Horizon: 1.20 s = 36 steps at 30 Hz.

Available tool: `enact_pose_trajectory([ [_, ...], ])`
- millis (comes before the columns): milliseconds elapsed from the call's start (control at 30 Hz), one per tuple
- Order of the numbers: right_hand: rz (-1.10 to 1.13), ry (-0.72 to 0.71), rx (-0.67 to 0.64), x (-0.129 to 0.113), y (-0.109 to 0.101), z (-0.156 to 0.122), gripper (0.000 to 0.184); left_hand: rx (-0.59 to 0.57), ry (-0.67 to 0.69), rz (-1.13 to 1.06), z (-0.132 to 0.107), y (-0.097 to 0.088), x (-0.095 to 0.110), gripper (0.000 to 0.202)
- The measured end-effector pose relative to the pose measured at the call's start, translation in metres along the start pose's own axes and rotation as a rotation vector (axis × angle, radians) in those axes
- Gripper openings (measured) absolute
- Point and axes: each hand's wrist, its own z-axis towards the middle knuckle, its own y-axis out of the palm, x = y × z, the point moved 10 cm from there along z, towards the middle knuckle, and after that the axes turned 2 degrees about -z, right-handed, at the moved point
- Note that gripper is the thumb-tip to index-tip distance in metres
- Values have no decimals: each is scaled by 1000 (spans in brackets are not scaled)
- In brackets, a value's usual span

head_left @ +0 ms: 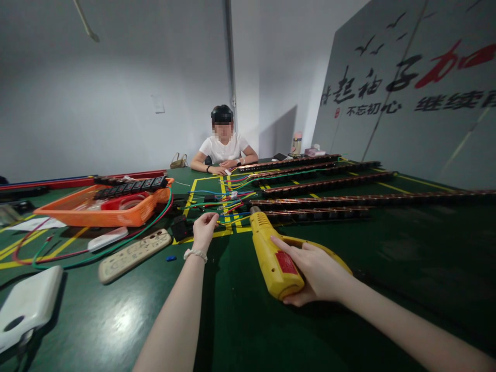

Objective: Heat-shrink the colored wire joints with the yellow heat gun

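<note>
My right hand is wrapped round a yellow heat gun, whose metal nozzle points away from me toward the wires. My left hand is closed in a pinch at the end of a thin yellow-green wire, just left of the nozzle. A small black block sits to the left of that hand. Beyond both hands, several coloured wires run into long dark strips with copper-coloured lines. What exactly lies between my left fingertips is too small to make out fully.
An orange basket holding black parts stands at the left. Nearer lie a beige power strip, a white flat case, a white device and a small blue piece. A co-worker sits across the green table.
</note>
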Motion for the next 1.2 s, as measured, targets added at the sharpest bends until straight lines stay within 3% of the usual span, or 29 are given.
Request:
enact_pose_trajectory([
  [233,36,17,-3,3,1,0,118,7,38,23,0,0,4,37],
  [467,24,9,24,5,2,-1,120,-90,-46,-70,-1,13,-3,42],
  [733,34,-2,13,7,6,1,120,-91,-47,-99,0,14,-3,44],
  [1100,14,21,12,-11,5,2,120,-159,-77,-78,-3,15,-1,41],
  [1200,11,17,19,-11,4,2,120,-228,-92,-27,-5,20,0,40],
])
